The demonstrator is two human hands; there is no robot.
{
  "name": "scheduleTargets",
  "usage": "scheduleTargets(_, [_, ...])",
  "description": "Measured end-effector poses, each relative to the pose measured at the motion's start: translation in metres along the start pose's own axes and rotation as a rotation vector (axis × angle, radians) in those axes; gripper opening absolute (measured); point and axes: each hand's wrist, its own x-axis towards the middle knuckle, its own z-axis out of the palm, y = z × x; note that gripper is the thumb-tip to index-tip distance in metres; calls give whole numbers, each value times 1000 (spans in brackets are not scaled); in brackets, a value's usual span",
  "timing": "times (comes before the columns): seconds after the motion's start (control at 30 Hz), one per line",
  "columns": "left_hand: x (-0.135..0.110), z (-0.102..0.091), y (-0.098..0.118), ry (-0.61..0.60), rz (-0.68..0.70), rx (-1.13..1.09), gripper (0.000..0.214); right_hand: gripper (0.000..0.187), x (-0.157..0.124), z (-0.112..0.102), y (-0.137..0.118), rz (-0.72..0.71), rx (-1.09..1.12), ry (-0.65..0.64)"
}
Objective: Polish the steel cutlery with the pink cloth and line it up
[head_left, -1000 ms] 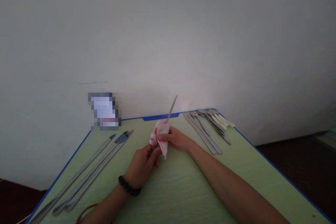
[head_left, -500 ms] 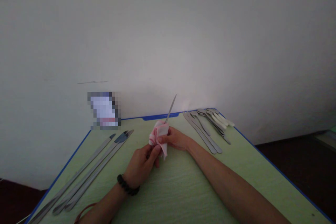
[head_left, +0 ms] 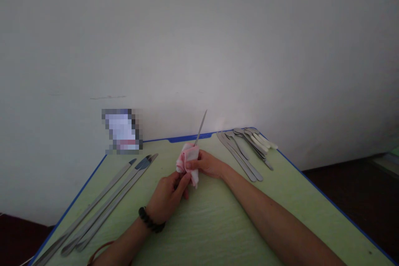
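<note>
A table knife (head_left: 201, 126) points up and away over the middle of the table, its blade standing out above a pink and white cloth (head_left: 190, 156). My right hand (head_left: 209, 163) is closed on the cloth, which is folded around the knife's middle. Just below, my left hand (head_left: 171, 193) grips the lower end; fingers and cloth hide the handle there. Several long knives (head_left: 115, 203) lie side by side on the left of the table. To the right are forks (head_left: 238, 153), spoons (head_left: 254, 143) and white-handled cutlery (head_left: 262, 141).
The light green table (head_left: 212, 232) has a blue edge and meets a pale wall (head_left: 199, 50) at the back. A pixelated phone-like device (head_left: 122, 129) leans upright near the far left corner. Dark floor (head_left: 339, 191) shows on the right.
The whole view has shifted very slightly left. The knife blade tilts a touch further left, and both hands keep nearly the same hold.
</note>
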Motion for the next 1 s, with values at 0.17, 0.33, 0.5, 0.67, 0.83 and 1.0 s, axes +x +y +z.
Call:
scheduleTargets(0.17, [0,0,0,-7,8,2,42,33,-1,2,-1,-7,-7,4])
scheduleTargets(0.33, [0,-1,1,-13,15,33,43,33,-2,4,-3,-16,14,-4])
scheduleTargets(0.5, [0,1,-1,-25,-3,30,44,31,-1,4,-2,-13,23,13])
scheduleTargets(0.67, [-1,2,-1,-22,-1,50,43,31,0,1,0,-11,13,7])
scheduleTargets(0.83, [-2,2,1,4,6,46,42,27,0,1,1,-28,-13,1])
scheduleTargets(1.0, [-1,2,2,14,3,23,39,26,0,0,3,-28,-41,42])
